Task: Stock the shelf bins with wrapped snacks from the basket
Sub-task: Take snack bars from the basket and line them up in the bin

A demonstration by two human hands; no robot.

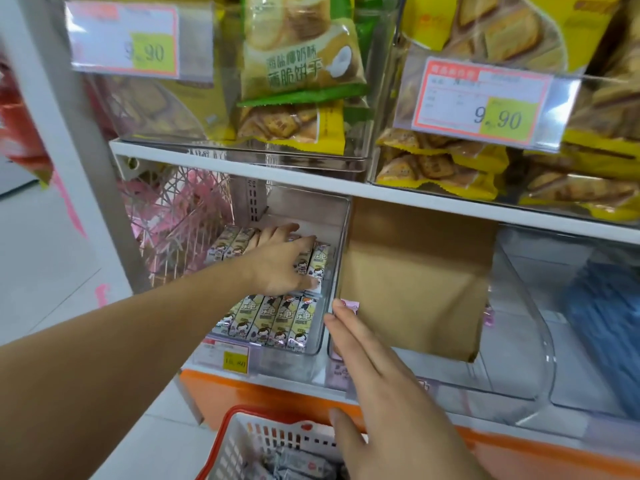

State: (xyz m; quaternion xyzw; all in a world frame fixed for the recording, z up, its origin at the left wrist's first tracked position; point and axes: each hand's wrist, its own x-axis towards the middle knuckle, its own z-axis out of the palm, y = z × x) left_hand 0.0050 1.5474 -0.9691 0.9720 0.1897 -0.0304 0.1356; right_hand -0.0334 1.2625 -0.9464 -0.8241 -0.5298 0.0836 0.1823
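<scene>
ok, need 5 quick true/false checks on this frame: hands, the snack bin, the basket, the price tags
1. The left hand is inside the clear bin, resting on the wrapped snacks. True.
2. The right hand is gripping a snack from the basket. False: its fingers are straight, laid against the bin's front corner, holding nothing.
3. The bin with the left hand is full to its back wall. False: bare floor shows at the back, beyond the fingers.
4. The upper-shelf price tags read 9.90. True.
5. The basket is empty. False: wrapped packs lie in it.
</scene>
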